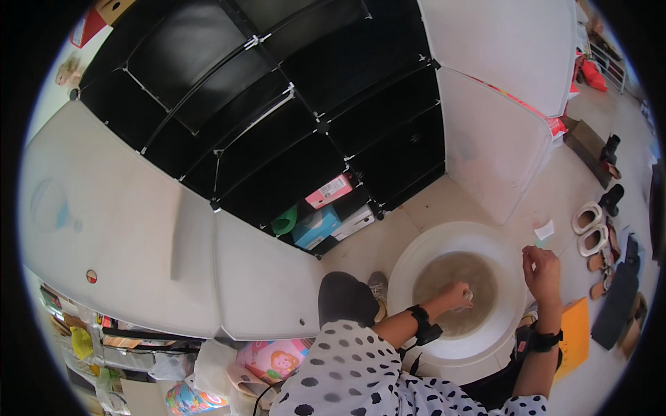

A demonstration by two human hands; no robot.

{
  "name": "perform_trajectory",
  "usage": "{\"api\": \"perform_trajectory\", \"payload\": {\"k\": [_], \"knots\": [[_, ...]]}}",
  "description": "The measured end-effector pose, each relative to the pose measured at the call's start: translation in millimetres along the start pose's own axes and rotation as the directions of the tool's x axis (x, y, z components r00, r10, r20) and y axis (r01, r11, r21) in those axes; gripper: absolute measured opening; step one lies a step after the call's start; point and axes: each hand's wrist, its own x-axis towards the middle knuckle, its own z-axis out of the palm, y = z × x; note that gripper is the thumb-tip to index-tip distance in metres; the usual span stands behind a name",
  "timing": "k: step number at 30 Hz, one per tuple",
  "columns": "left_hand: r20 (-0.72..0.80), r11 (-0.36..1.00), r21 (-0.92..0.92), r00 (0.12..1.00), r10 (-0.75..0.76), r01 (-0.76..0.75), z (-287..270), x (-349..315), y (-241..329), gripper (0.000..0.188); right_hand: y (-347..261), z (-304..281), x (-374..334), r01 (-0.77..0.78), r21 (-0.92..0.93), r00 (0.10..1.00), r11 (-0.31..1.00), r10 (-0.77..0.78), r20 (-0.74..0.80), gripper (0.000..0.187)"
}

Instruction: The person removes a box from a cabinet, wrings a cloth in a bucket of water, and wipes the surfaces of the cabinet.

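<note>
A wide white basin [402, 277] of cloudy brownish water [444, 274] stands on the floor before me. My left hand [452, 297] reaches over it, closed around a small pale wad [470, 296], perhaps wet cloth; most of it is hidden by my fingers. To the right of the basin's rim, my right hand [543, 272] is raised with its fingertips pinched together. Whatever is in that pinch, if anything, is too small to make out. Just beyond those fingers, a small white piece [544, 229] lies on the floor.
A black cube shelf [277, 139] with white door panels [496, 139] stands ahead, with a pink box [328, 191] and a blue box [316, 227] low inside. Shoes [590, 229] line the floor at right. An orange sheet [574, 335] is beside my right forearm. Bags [274, 357] crowd the lower left.
</note>
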Motion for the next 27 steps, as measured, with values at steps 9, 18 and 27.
{"api": "perform_trajectory", "payload": {"k": [9,18,27], "knots": [[0.233,0.966,-0.201,0.966,-0.114,0.162,-3.7,17.1,-24.0,0.014,-1.0,-4.6,-1.0,0.006,0.004,1.0,1.0,-0.006,-0.028,0.007],[0.184,0.936,-0.343,0.983,-0.011,0.074,-40.9,39.0,26.0,0.022,3.9,-5.5,-5.9,-0.048,-0.015,0.999,0.999,0.048,-0.009,0.006],[0.117,0.903,-0.362,0.972,-0.204,0.233,-61.7,44.6,72.9,0.019,8.0,-8.2,-8.8,-0.044,0.019,0.998,0.999,0.045,-0.049,0.006]]}}
